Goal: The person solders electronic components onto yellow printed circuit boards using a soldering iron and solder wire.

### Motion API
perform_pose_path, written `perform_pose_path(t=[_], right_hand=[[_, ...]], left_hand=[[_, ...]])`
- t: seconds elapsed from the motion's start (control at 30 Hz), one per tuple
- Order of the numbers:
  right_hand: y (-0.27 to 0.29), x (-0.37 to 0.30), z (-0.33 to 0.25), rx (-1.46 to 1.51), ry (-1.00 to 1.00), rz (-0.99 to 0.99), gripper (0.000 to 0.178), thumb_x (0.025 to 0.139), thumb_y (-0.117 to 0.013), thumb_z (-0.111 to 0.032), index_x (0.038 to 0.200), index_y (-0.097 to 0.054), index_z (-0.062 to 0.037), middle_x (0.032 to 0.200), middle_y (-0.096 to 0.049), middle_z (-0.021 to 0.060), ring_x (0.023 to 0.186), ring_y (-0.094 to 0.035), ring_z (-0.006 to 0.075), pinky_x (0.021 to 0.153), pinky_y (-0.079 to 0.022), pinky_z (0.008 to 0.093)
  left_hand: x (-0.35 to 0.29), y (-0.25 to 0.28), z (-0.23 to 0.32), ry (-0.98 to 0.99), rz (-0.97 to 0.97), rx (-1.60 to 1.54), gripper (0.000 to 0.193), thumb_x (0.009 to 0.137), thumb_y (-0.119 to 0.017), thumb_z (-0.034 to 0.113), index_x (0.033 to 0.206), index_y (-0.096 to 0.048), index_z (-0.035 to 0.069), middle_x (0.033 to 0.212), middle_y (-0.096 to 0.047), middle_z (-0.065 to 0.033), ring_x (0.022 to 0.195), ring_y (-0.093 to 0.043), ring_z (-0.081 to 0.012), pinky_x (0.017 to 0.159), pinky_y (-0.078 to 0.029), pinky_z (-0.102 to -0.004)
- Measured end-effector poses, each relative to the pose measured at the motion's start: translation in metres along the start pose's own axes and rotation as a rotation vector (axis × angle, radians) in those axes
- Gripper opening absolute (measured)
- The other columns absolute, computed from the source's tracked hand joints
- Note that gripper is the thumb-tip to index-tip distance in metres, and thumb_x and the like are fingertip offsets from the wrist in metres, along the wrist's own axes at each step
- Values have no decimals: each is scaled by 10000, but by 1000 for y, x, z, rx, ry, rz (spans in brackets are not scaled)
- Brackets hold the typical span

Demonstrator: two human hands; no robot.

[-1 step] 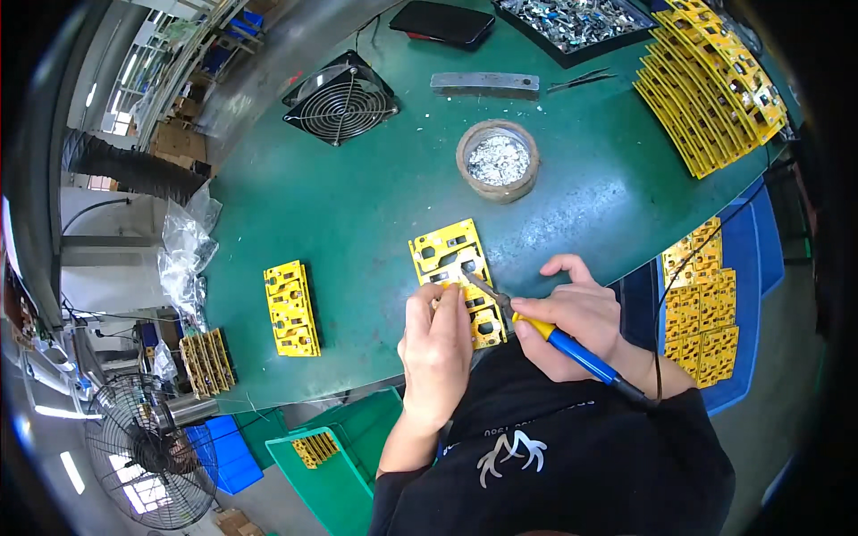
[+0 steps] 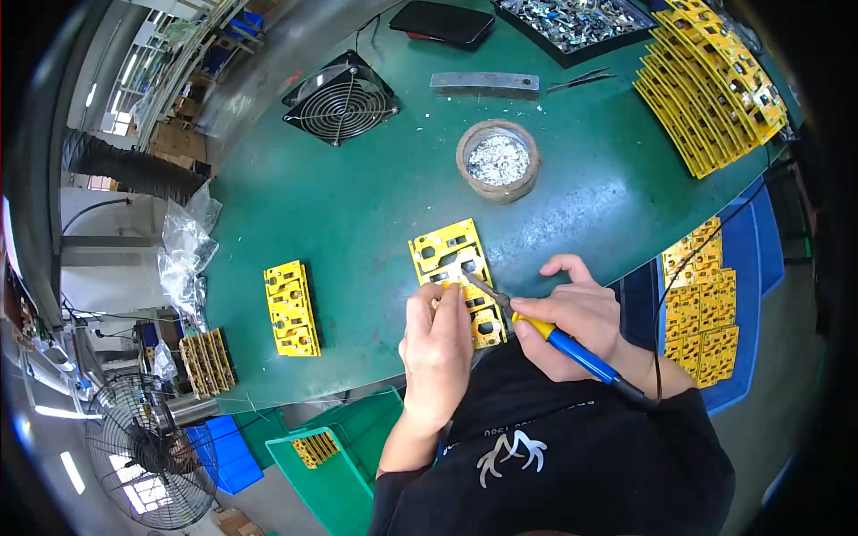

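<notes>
A yellow circuit board panel [image 2: 447,239] with dark cut-outs lies on the green table in front of me. My left hand [image 2: 435,348] rests over its left side, fingertips pinched together low over the board; what they hold, if anything, is too small to make out. In my right hand [image 2: 572,322] is a soldering iron [image 2: 581,353] with a blue and yellow handle, gripped like a pen. Its tip reaches the middle of the panel, just beside my left fingertips. A cable runs from the handle's rear end.
A round tub [image 2: 499,161] of silvery bits stands beyond the panel. Left of it are a small fan [image 2: 341,103] and a stack of yellow boards [image 2: 291,308]. Tweezers [image 2: 581,80], a metal bar [image 2: 484,82] and more upright boards [image 2: 706,89] lie farther off. A blue bin [image 2: 749,313] sits right.
</notes>
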State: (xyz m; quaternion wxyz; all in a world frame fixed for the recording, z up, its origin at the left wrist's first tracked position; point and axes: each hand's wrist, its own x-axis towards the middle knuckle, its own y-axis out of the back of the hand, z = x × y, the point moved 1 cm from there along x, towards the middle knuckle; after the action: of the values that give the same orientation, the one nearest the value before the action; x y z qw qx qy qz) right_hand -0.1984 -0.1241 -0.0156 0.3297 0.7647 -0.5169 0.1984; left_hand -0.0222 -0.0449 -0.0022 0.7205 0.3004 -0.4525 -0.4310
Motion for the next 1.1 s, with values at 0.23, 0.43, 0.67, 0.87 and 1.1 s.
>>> perform_pose_path(t=[0.23,0.43,0.67,0.87,1.1], right_hand=[[-3,-1,2,20,-7,18,227,754,-845,-8,974,-786,-8,695,-721,52,513,-630,175,859,-571,443],[-5,-1,1,30,-15,21,213,758,-845,-10,963,-787,-9,687,-715,52,508,-626,177,854,-573,438],[-6,-2,1,24,-1,11,201,767,-838,-16,960,-784,-10,712,-727,55,523,-634,174,856,-574,438],[-5,-3,0,-8,30,0,251,748,-837,-8,991,-773,-8,684,-704,48,535,-640,178,865,-574,446],[-5,-5,-2,0,33,1,256,735,-829,4,985,-772,-2,663,-685,49,528,-635,179,874,-578,453]], left_hand=[[1,-1,4,20,9,5,130,948,-768,3,1076,-750,-7,1091,-663,-116,721,-714,-241,608,-578,-378],[2,1,3,21,-14,-2,122,947,-764,1,1066,-745,-14,1099,-661,-125,728,-715,-250,600,-574,-379],[1,5,6,50,-52,31,216,972,-732,2,1188,-737,-13,1136,-651,-143,758,-727,-286,609,-576,-407],[1,12,5,55,-192,94,338,985,-696,-13,1322,-702,6,1166,-637,-165,816,-732,-336,626,-589,-440],[-4,12,3,50,-255,118,447,968,-680,-45,1409,-648,25,1263,-597,-168,879,-745,-359,663,-613,-466]])
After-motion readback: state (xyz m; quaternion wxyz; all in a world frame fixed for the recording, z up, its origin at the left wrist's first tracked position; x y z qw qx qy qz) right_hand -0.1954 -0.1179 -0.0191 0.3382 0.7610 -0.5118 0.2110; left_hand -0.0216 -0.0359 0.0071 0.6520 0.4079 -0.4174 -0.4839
